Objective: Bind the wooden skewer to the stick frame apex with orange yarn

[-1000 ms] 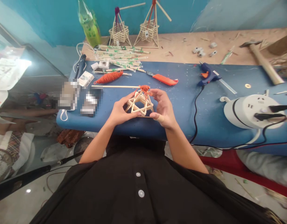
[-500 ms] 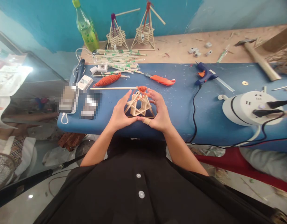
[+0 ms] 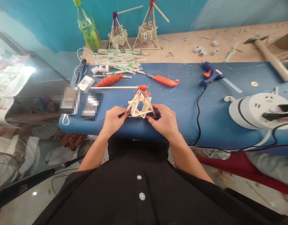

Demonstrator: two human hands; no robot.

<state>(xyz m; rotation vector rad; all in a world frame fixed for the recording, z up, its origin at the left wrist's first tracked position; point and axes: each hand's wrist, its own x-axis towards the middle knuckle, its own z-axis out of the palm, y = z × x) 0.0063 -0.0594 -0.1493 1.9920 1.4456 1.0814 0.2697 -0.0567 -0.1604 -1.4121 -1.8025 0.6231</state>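
Observation:
A small stick frame (image 3: 142,107) stands on the blue work surface (image 3: 178,109) in front of me. Its legs meet at a top bound in orange yarn (image 3: 142,89), from which one long stick (image 3: 114,87) reaches out to the left. Stacked sticks form a star-like ring inside the legs. My left hand (image 3: 114,121) pinches the lower left corner between thumb and fingers. At the lower right corner, my right hand (image 3: 164,120) is closed on the frame in the same way. The fingertips are partly hidden behind the sticks.
Behind lie an orange yarn bundle (image 3: 109,80), an orange-handled cutter (image 3: 166,81) and wrapped sticks (image 3: 121,57). Two finished-looking stick frames (image 3: 119,36) and a green bottle (image 3: 89,31) stand at the wall. To the right are a glue gun (image 3: 210,74), a white power strip (image 3: 253,111) and a hammer (image 3: 272,59).
Both hands have moved down and apart, from cupping around the frame with thumbs nearly touching to pinching its two lower corners. The frame stays in about the same place.

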